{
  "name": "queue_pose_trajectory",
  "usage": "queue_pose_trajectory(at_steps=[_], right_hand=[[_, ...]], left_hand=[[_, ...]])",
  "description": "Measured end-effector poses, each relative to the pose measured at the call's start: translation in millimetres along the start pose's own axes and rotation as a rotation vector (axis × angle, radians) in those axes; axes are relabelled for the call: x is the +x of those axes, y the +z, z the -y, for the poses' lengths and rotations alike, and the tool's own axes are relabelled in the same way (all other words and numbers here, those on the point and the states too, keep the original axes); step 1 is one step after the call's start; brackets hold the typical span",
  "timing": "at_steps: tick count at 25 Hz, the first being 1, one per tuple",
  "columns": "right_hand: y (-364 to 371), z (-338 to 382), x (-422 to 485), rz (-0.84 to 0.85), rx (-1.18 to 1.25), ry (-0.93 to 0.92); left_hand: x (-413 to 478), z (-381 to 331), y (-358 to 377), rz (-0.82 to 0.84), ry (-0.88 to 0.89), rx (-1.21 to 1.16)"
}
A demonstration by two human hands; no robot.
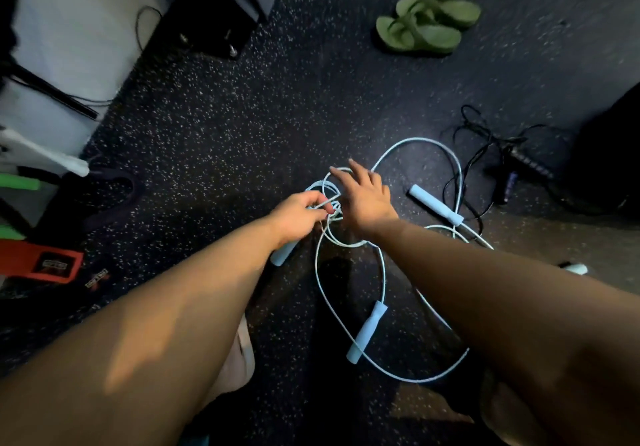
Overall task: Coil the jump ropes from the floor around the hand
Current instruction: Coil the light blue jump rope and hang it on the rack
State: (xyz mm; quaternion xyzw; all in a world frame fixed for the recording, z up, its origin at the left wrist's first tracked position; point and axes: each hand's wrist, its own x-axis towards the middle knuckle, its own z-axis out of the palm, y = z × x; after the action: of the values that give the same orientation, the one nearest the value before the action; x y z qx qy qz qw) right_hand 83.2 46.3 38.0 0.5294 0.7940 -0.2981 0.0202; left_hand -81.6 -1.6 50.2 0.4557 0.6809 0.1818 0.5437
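Light blue jump rope cord (420, 141) lies in loose tangled loops on the dark speckled floor. Its blue handles rest at the right (435, 204), at the lower middle (367, 331) and under my left wrist (282, 255). My left hand (299, 215) pinches a bunch of the blue cord at the tangle's middle. My right hand (367, 196) is spread out flat, fingers apart, over the loops just right of the left hand. A black jump rope (485, 154) with dark handles lies tangled further right.
A pair of green sandals (427, 22) sits at the back. Black equipment feet (221, 29) stand at the back left. Orange and green gear (41, 262) lies at the left edge. A dark bag (609, 154) is at the right.
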Motion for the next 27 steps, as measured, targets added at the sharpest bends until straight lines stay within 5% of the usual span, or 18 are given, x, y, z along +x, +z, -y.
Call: queue_pose_trajectory(at_steps=[3, 7, 13, 17, 25, 27], right_hand=[[-54, 5, -17, -0.038, -0.039, -0.035], [-125, 21, -69, -0.060, 0.307, -0.090], [-236, 74, -151, -0.320, 0.586, -0.305], [-277, 101, -177, -0.435, 0.538, -0.359], [-306, 114, -203, -0.230, 0.131, -0.507], [-300, 98, -194, -0.231, 0.297, -0.527]], left_hand=[[-44, -65, -22, -0.024, 0.100, -0.173], [-112, -127, -62, -0.069, 0.176, -0.379], [-193, -181, -94, -0.070, 0.329, -0.297], [-225, -210, -71, 0.072, 0.399, -0.479], [-242, -255, -22, 0.219, 0.343, -0.589], [-235, -261, -22, 0.200, 0.322, -0.564]])
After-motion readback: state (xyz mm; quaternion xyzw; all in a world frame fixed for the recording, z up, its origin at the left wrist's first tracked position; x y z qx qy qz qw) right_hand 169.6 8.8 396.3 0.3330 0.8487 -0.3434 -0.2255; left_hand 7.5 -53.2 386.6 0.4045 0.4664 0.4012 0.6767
